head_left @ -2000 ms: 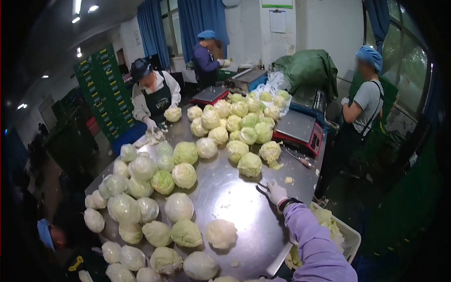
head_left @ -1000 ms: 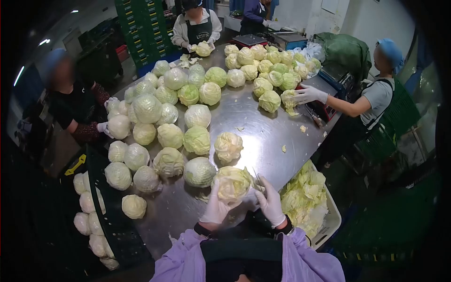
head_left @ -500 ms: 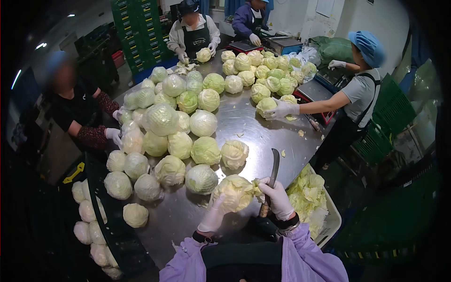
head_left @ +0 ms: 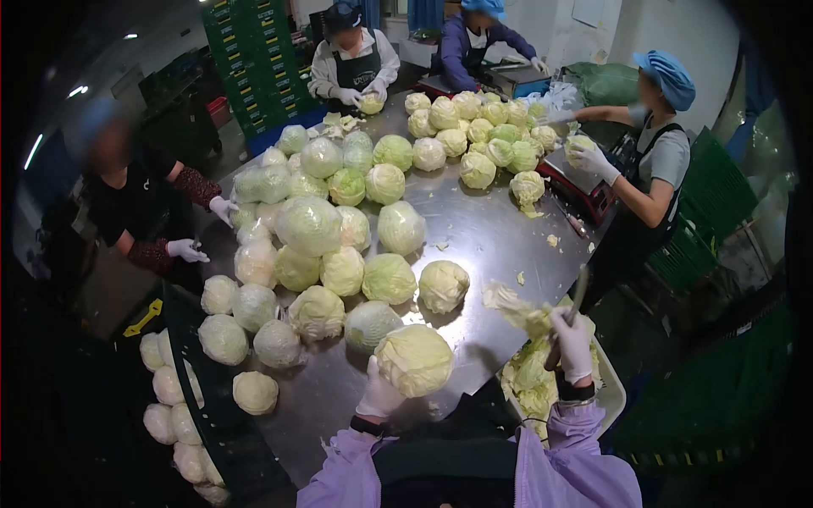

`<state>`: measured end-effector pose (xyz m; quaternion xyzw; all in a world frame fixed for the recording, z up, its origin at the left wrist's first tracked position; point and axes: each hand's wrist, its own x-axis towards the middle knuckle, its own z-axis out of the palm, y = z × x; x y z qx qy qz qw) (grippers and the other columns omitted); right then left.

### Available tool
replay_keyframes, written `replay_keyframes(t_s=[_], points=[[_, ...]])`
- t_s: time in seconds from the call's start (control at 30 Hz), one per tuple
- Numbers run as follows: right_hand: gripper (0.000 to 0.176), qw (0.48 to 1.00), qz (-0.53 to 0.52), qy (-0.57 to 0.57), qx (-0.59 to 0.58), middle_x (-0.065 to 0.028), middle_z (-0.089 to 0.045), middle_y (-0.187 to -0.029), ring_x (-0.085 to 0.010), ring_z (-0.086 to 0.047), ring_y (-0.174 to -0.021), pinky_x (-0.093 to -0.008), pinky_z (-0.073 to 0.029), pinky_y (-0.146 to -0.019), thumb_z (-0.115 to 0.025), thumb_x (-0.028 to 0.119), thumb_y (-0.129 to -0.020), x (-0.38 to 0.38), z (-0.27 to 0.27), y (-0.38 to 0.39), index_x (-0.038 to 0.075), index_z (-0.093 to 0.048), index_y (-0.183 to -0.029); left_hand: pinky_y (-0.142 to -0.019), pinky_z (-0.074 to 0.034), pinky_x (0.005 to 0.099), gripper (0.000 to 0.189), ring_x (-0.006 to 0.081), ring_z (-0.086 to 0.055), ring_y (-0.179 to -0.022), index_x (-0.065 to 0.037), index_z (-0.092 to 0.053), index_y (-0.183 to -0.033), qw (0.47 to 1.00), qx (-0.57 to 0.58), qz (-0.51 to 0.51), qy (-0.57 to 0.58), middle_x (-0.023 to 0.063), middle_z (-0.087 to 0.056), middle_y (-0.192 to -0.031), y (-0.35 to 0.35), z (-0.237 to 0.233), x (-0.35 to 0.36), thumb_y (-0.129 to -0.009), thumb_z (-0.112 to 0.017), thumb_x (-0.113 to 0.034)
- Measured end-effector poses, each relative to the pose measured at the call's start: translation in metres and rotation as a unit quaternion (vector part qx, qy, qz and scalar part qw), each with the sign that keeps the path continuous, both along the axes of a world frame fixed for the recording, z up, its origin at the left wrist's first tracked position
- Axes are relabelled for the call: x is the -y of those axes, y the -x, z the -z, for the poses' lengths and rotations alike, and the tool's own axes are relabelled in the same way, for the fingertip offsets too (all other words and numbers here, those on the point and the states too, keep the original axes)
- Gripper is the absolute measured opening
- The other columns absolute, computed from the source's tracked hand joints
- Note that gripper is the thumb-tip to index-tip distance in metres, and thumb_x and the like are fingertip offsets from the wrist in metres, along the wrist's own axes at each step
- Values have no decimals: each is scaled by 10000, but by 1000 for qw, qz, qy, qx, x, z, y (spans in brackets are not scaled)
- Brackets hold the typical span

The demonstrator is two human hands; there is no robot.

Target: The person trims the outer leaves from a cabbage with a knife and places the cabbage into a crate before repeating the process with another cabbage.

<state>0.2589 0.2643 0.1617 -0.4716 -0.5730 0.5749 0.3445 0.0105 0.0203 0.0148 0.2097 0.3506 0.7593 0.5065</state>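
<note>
My left hand, in a white glove, holds a pale round cabbage from its left side above the near edge of the table. Over the white basket my right hand, gloved too, is closed on a curved knife whose blade points up. Loose pale leaves are just left of the knife, over the table edge; whether my fingers touch them is unclear. Beyond my left hand sit more cabbages, among them a film-wrapped one and a bare one.
The metal table carries heaps of cabbages. A white basket of leaves stands at its right edge, a green crate at the left. Co-workers stand at the left, the far side and the right; the right one holds a cabbage above a scale.
My right hand has moved right with the knife, away from the cabbage, and leaves have come off. The cabbage now shows a smoother surface. The right co-worker has lifted a cabbage.
</note>
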Motion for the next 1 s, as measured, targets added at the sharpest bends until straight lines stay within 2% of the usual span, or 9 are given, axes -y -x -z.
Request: replay_keyframes(t_s=[0.07,0.13,0.27,0.37,0.53,0.7,0.8,0.87,1.0], points=[[230,896,-18,-395,202,-28,-648,-845,-81,-585,-671,-228,-468,-603,-685,113,-824,10,35,1,31,-645,-1035,-1099,-265,567,741,341,-354,-1331,-123,-302,-1440,965,-248,-9,85,143,-343,-1463,0,-21,-15,-900,-438,-612],[430,976,-115,-170,67,-41,-671,-935,-101,-587,-740,-242,-475,-655,-740,107,-762,44,29,22,53,-621,-1172,-1106,-262,558,790,341,-341,-1344,-121,-285,-1453,986,154,61,-36,129,-341,-1472,0,-54,-21,-884,-425,-650],[570,938,-294,-182,-7,-48,-624,-1040,-94,-519,-698,-224,-452,-644,-799,174,-733,88,-6,65,62,-587,-1250,-1095,-299,537,898,332,-363,-1333,-77,-273,-1453,989,130,70,-13,141,-380,-1446,-5,-57,-29,-832,-484,-691],[554,943,-269,-195,-15,-56,-630,-1010,-98,-521,-702,-238,-456,-644,-807,192,-724,89,15,71,48,-603,-1219,-1082,-344,472,941,307,-426,-1289,-17,-303,-1425,990,97,90,-45,148,-445,-1390,2,-53,-28,-809,-534,-690],[388,928,-267,-259,-14,-71,-662,-949,-87,-574,-695,-229,-470,-621,-768,61,-747,90,1,62,27,-661,-1119,-1094,-329,437,861,270,-421,-1292,-30,-313,-1424,989,104,106,-12,126,-438,-1401,20,-34,-29,-860,-480,-659],[101,874,-237,-423,-28,-74,-585,-736,-201,-579,-646,-275,-457,-587,-715,-10,-759,100,-23,66,21,-634,-810,-1151,-212,387,689,232,-312,-1359,-60,-301,-1440,979,175,98,31,88,-343,-1476,14,-49,-23,-969,-327,-562],[92,881,-258,-396,28,-59,-589,-725,-158,-555,-590,-261,-440,-548,-683,-33,-778,94,-29,64,10,-607,-810,-1139,-254,395,746,262,-349,-1343,-34,-284,-1442,980,153,123,-3,138,-343,-1467,18,-47,-21,-940,-411,-572],[45,973,-218,-49,-62,-45,-625,-763,-112,-559,-606,-247,-447,-548,-634,-7,-814,89,-32,57,-2,-613,-854,-1103,-320,406,856,262,-404,-1307,-21,-304,-1431,989,51,130,-43,145,-383,-1438,20,-73,-24,-858,-545,-610],[88,991,-103,-62,-61,-19,-618,-736,-64,-552,-572,-223,-435,-500,-618,49,-861,56,-24,51,-15,-632,-919,-1078,-350,407,917,261,-440,-1277,-17,-344,-1410,990,11,132,-48,141,-427,-1400,24,-87,-24,-785,-634,-621]])
